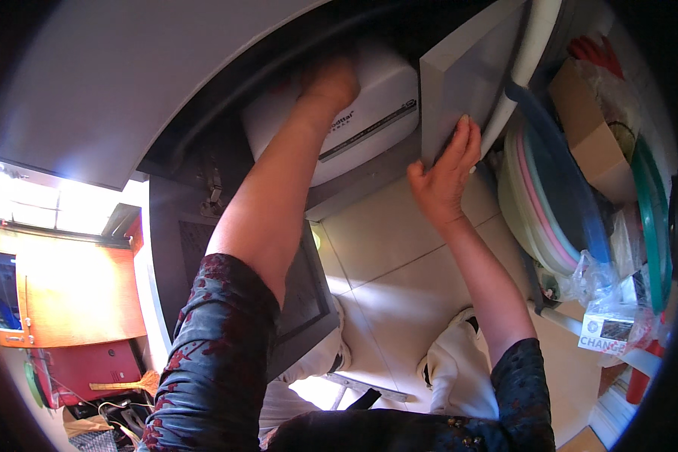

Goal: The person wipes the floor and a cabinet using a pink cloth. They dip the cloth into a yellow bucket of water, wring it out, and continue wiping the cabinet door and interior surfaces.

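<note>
Inside a dark cabinet, a white box (373,130) with printed writing and a dark stripe lies on the grey cabinet floor. My left hand (330,79) reaches in over this box, blurred and in shadow. Its fingers are hidden, so whether it grips the box cannot be told. An open grey cabinet door (463,73) stands to the right. My right hand (449,164) holds the lower corner of that door, fingers against its face and thumb by its edge. A second open door (299,299) with a dark panel lies beneath my left forearm.
A grey countertop (118,73) overhangs the cabinet. To the right, plastic basins (520,198), a cardboard box (593,130), red gloves (596,53) and plastic bags (599,277) crowd a white-pipe rack (565,319). Tiled floor (384,237) lies below; a small broom (127,384) is at left.
</note>
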`<state>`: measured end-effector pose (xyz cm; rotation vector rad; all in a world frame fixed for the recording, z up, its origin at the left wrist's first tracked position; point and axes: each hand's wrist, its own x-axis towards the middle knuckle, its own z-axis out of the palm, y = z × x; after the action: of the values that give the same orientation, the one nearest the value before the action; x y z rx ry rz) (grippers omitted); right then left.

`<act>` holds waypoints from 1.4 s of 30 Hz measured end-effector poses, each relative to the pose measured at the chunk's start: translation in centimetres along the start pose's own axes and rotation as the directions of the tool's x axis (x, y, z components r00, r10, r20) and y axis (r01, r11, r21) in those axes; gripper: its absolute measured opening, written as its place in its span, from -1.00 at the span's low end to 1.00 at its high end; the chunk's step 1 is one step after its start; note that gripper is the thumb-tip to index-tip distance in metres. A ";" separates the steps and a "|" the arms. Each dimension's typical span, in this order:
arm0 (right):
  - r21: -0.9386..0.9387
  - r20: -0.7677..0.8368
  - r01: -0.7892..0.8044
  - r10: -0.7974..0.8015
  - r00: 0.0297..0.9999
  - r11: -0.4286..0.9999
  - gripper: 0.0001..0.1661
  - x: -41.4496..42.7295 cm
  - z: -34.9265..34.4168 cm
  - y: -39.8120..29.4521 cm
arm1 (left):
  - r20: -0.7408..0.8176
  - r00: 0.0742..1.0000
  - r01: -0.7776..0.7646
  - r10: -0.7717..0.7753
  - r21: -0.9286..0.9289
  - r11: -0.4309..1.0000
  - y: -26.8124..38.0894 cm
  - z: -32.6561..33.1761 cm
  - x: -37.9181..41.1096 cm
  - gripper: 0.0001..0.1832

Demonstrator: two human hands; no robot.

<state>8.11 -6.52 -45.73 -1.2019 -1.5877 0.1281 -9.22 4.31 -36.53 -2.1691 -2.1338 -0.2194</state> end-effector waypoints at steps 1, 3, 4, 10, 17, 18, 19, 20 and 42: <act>0.001 -0.004 0.000 0.000 1.000 1.000 0.03 0.0 0.0 0.1 | 0.037 0.999 -0.009 0.009 0.018 1.000 0.5 -0.8 -0.7 -0.61; -0.013 0.003 -0.008 0.008 1.000 1.000 0.03 0.1 0.1 0.2 | 0.109 0.994 -0.034 0.028 0.052 0.998 1.2 -2.1 -2.1 -0.60; -0.022 0.004 -0.012 0.012 1.000 1.000 0.03 0.1 0.1 0.2 | 0.088 0.994 -0.075 0.070 0.051 0.996 1.7 -2.2 -2.5 -0.62; 0.031 0.001 -0.035 0.035 0.999 0.999 0.04 0.0 0.3 0.5 | -0.019 0.976 -0.218 0.217 -0.165 0.962 4.2 0.4 0.9 -0.69; 0.009 0.033 -0.072 0.072 0.997 0.997 0.04 -0.2 0.1 0.7 | 0.024 0.989 -0.133 0.143 -0.242 0.961 4.0 5.3 8.9 -0.75; 0.000 0.033 -0.077 0.077 0.997 0.997 0.04 -0.3 -0.1 1.3 | 0.023 0.989 -0.137 0.147 -0.243 0.960 4.9 5.6 9.4 -0.75; 0.028 0.040 -0.075 0.074 0.996 0.997 0.03 -0.4 0.1 0.9 | 0.020 0.992 -0.119 0.126 -0.212 0.970 4.2 5.0 9.5 -0.75; 0.057 0.048 -0.069 0.066 0.997 0.996 0.03 -0.3 0.3 0.4 | 0.017 0.995 -0.093 0.097 -0.181 0.979 3.5 4.3 9.6 -0.75; -0.013 0.007 -0.007 0.007 1.000 1.000 0.01 0.2 -0.1 0.3 | -0.270 0.939 -0.207 0.212 0.048 0.977 1.6 0.7 -3.2 -0.72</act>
<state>8.38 -6.30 -45.72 -1.2184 -1.5932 0.1269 -7.63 1.23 -37.72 -2.1864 -1.7376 -0.4502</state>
